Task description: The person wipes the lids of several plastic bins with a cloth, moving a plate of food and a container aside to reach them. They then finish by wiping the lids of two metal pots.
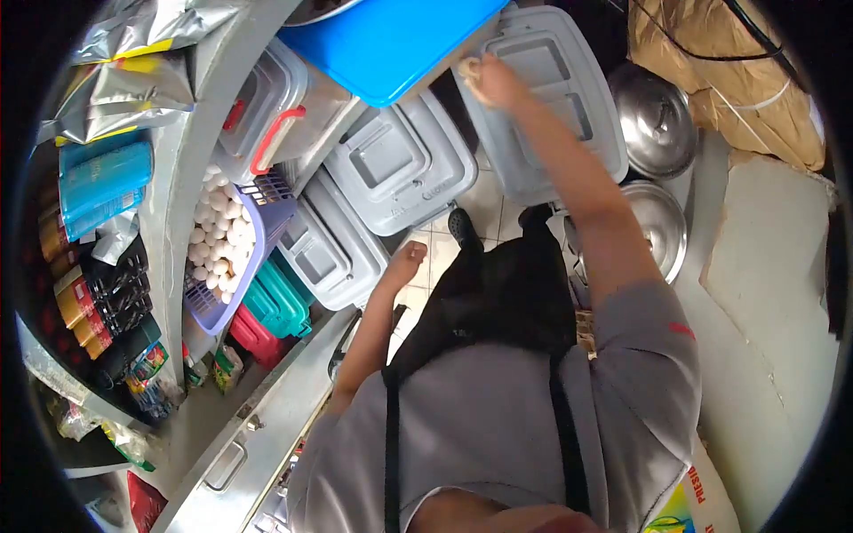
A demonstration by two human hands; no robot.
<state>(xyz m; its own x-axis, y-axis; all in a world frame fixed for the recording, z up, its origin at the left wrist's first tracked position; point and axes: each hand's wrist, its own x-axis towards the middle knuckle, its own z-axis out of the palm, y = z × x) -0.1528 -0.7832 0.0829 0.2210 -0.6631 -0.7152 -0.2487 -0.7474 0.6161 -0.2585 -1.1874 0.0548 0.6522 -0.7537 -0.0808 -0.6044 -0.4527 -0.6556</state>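
My right hand [505, 84] reaches out over a large grey plastic bin lid [544, 160]. Bunched in its fingers is a pale beige cloth [471, 75], close to the lid's far left corner. Lower and to the left, my left hand [409, 263] hangs over the tiled floor with its fingers curled in. Nothing shows in it. Beside it stand two more bins with grey lids, one lid [404, 164] farther away and the other lid [324, 244] to the left.
Shelves on the left hold a purple basket [258, 233] of eggs, a clear box with red latches [277, 142] and silver packets [133, 98]. A blue lid [391, 44] juts in at the top. Round metal lids [656, 120] and brown paper [711, 80] are at right.
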